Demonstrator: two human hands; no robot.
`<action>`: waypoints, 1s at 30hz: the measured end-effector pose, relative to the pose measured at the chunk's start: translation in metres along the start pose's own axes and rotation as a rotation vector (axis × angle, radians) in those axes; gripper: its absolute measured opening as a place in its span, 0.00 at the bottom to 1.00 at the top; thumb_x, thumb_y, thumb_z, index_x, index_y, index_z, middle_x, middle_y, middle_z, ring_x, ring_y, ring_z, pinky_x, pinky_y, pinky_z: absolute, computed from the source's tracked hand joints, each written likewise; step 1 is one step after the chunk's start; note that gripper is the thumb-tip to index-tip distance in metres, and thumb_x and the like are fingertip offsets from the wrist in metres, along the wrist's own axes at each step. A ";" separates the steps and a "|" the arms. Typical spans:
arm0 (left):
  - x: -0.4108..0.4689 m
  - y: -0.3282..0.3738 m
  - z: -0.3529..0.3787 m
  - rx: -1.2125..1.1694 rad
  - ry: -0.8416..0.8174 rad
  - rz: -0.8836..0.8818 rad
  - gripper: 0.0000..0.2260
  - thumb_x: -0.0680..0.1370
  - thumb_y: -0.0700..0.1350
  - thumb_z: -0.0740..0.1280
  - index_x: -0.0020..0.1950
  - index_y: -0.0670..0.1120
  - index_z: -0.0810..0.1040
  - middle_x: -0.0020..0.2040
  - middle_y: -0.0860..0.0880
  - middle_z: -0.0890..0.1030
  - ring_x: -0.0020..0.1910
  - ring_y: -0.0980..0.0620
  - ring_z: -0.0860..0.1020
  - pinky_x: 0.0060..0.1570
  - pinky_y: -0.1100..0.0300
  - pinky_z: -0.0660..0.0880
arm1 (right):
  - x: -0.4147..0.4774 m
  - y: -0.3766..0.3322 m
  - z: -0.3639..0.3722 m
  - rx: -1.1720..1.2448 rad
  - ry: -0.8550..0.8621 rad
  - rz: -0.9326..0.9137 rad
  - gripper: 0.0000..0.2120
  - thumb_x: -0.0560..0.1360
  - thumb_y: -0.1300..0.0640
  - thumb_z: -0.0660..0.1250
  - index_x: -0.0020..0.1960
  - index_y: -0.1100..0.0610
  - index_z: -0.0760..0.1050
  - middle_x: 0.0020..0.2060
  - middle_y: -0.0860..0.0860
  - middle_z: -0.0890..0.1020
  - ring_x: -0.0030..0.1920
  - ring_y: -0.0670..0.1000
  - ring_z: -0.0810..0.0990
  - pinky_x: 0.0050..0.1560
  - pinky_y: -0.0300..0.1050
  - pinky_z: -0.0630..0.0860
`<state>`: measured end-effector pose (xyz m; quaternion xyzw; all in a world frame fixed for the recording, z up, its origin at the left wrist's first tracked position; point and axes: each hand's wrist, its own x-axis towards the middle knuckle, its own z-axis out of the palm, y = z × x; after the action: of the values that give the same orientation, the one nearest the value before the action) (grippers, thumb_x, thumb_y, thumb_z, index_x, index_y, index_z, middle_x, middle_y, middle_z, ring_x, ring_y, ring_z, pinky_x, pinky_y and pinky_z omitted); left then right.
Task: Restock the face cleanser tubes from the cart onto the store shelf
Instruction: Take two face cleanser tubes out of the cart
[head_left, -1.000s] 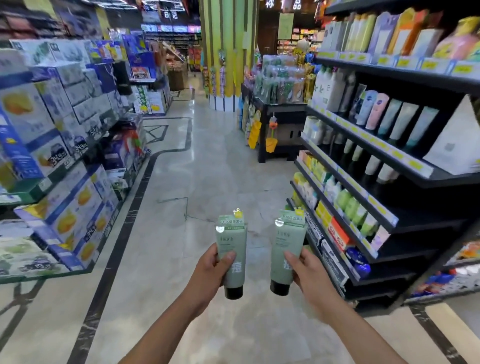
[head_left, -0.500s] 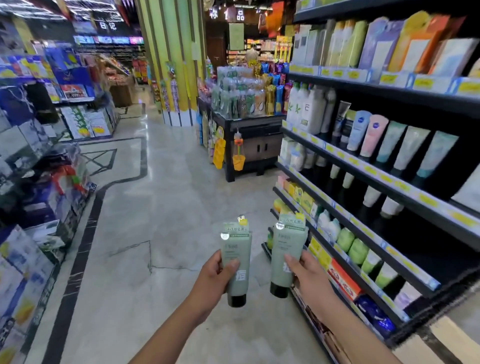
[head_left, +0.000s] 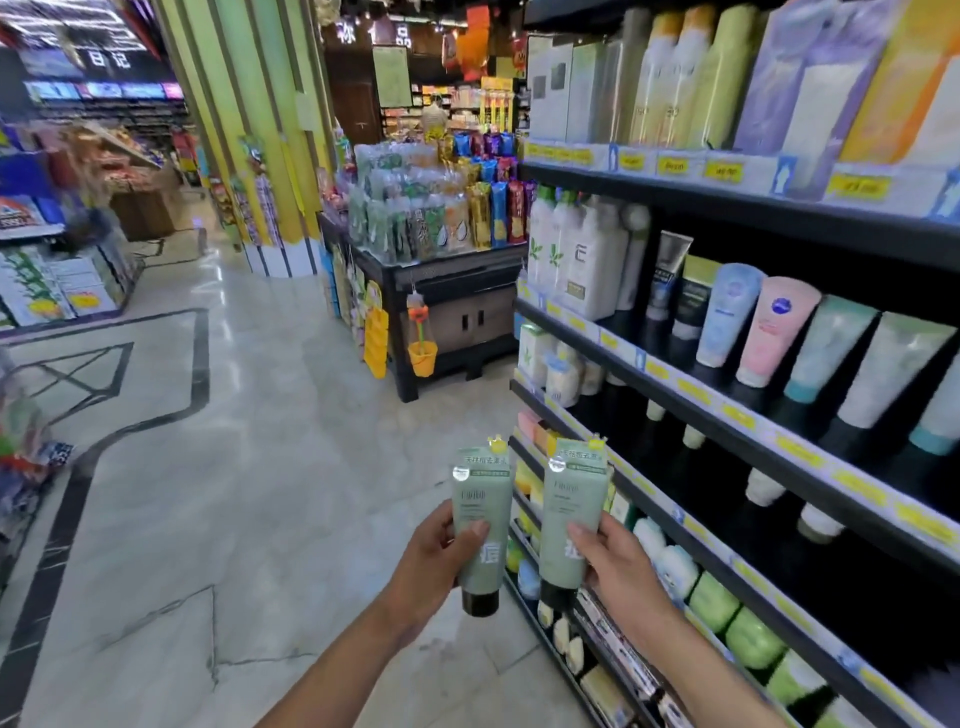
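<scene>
Two thumbs press on the fronts of two green tubes. The left hand (head_left: 441, 551) wraps round the low part of the left tube (head_left: 480, 512), thumb in front and the other fingers behind it, mostly hidden. The right hand (head_left: 618, 566) grips the right tube (head_left: 571, 512) the same way. Both tubes stand up straight with their dark caps pointing down. They are side by side, a little apart, held out over the floor (head_left: 234, 467).

Just to the right of them is the store shelf (head_left: 727, 415). It is black, with yellow price tags along its edges. Other tubes (head_left: 779, 322) lean in a row there, blue and pink and pale green. Farther off stands a dark table piled with snack packets (head_left: 441, 208).

I cannot see the cart at all. I think the job is at the carrying part: these two tubes are picked up and near the shelf, but not on it yet. The person has to find their spot, set them down, and maybe go back for more. I cannot tell which spot is theirs, or how many tubes wait in the cart.
</scene>
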<state>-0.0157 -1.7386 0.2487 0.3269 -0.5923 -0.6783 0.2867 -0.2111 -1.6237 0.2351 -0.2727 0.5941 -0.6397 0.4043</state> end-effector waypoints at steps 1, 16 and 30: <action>0.017 0.003 0.000 0.005 -0.015 0.003 0.10 0.84 0.42 0.66 0.64 0.46 0.80 0.54 0.42 0.84 0.49 0.47 0.84 0.47 0.52 0.81 | 0.017 -0.003 0.000 0.002 0.011 0.009 0.10 0.82 0.62 0.63 0.61 0.54 0.79 0.55 0.51 0.87 0.54 0.50 0.86 0.55 0.46 0.80; 0.239 0.001 -0.018 0.050 -0.244 -0.058 0.11 0.84 0.44 0.66 0.66 0.49 0.79 0.55 0.46 0.86 0.53 0.44 0.85 0.55 0.37 0.81 | 0.177 0.005 -0.004 0.086 0.265 0.114 0.13 0.81 0.52 0.67 0.65 0.52 0.78 0.58 0.52 0.85 0.59 0.56 0.84 0.66 0.65 0.75; 0.383 0.000 -0.065 0.065 -0.616 -0.151 0.12 0.84 0.43 0.66 0.67 0.50 0.78 0.59 0.49 0.86 0.58 0.46 0.84 0.52 0.48 0.83 | 0.263 0.012 0.045 0.304 0.574 0.226 0.19 0.79 0.66 0.68 0.68 0.56 0.72 0.60 0.56 0.83 0.58 0.57 0.83 0.47 0.50 0.80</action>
<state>-0.2025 -2.0759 0.2036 0.1583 -0.6468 -0.7453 0.0321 -0.3098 -1.8691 0.1957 0.0495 0.6082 -0.7225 0.3249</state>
